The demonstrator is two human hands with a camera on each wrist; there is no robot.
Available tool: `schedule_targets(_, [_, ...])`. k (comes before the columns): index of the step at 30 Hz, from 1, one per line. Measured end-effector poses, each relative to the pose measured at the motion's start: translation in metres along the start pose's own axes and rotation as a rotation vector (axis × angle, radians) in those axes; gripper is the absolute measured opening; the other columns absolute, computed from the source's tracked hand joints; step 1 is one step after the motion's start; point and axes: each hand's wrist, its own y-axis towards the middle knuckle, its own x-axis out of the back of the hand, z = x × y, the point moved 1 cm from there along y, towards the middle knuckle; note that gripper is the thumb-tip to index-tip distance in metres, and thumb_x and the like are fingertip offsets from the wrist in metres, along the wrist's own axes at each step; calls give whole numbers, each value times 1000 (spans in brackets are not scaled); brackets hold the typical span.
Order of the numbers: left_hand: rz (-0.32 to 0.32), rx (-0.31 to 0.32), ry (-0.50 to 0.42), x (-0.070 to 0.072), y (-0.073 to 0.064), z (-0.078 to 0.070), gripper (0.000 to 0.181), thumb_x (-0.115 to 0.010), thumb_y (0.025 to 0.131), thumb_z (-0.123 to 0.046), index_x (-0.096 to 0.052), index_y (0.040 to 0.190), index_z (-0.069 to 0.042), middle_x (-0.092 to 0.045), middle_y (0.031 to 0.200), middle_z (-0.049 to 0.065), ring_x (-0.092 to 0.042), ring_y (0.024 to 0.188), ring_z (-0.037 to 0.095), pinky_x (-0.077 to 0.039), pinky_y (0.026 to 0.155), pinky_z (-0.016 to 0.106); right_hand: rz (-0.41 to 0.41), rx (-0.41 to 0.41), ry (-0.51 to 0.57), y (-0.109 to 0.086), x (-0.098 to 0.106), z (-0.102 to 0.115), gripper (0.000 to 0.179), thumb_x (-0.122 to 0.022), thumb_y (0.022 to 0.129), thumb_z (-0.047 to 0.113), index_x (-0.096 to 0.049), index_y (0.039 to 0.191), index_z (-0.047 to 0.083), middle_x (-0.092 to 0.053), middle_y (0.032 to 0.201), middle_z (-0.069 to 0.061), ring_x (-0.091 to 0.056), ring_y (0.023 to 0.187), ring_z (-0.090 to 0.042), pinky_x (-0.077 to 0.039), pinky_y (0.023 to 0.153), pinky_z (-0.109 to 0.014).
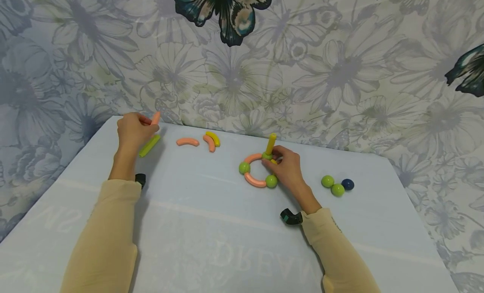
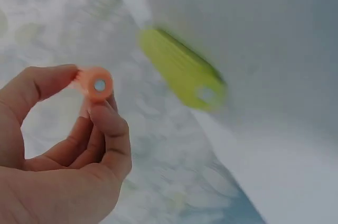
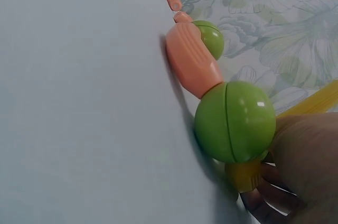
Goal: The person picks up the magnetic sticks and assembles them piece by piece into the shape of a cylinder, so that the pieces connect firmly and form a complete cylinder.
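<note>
Ring point(image 1: 255, 182) between hands point(image 1: 134, 131) point(image 1: 288, 164), seemingly held by right.

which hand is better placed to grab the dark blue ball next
Likely the right hand, once it releases the yellow building piece: it is nearer the dark blue ball. The left hand is much farther off, pinching a peach building piece.

Faint, flipped lettering point(image 1: 264, 259) shows on the white table cover point(image 1: 177, 251) at the lower centre of the head view, apparently "DREAM", its last letter unclear. Fainter letters point(image 1: 62, 217) at lower left resemble "NS". Tiny marks on the right sleeve point(image 1: 340, 251) are illegible.
</note>
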Motion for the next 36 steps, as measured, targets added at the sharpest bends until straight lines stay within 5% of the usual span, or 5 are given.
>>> schedule_targets(7, [42, -219, -26, -29, -23, -49, 28, -73, 92, -23, -73, 99, 4, -76, 89, 20, -67, 85, 36, -48, 69, 36, -16, 13, -2, 1, 1, -1, 36, -87, 90, 22, -74, 118, 3, -76, 102, -13, -71, 96, -27, -59, 80, -38])
schedule_targets(15, [292, -448, -107, -81, -59, -95, 16, -73, 90, -13, -68, 100, -1, -74, 92, 13, -70, 84, 27, -54, 77, 38, -24, 35, 3, 1, 2, -1, 35, -87, 89, 21, -75, 116, 3, -75, 101, -13, -70, 93, -25, -57, 77, -32])
schedule_targets(22, [450, -595, -168, -108, -85, -113, 22, -79, 88, -9, -66, 105, -6, -74, 94, 7, -71, 83, 20, -57, 76, 35, -20, 34, -5, 1, 2, -3, 35, -87, 89, 22, -74, 116, 4, -76, 100, -12, -70, 93, -25, -57, 76, -30])
schedule_targets(31, [416, -721, -245, -122, -103, -123, 18, -80, 91, -10, -66, 101, -8, -76, 92, 4, -72, 82, 17, -57, 72, 34, -13, 24, 2, 2, 2, -3, 34, -87, 89, 22, -74, 116, 4, -75, 100, -12, -70, 93, -25, -57, 78, -33])
schedule_targets(36, [452, -738, -146, -132, -106, -119, 11, -74, 97, -16, -65, 98, -9, -73, 86, 2, -68, 77, 14, -54, 70, 29, -6, 18, 4, 2, 1, -4, 33, -86, 90, 23, -73, 116, 6, -74, 99, -11, -69, 93, -24, -57, 79, -34])
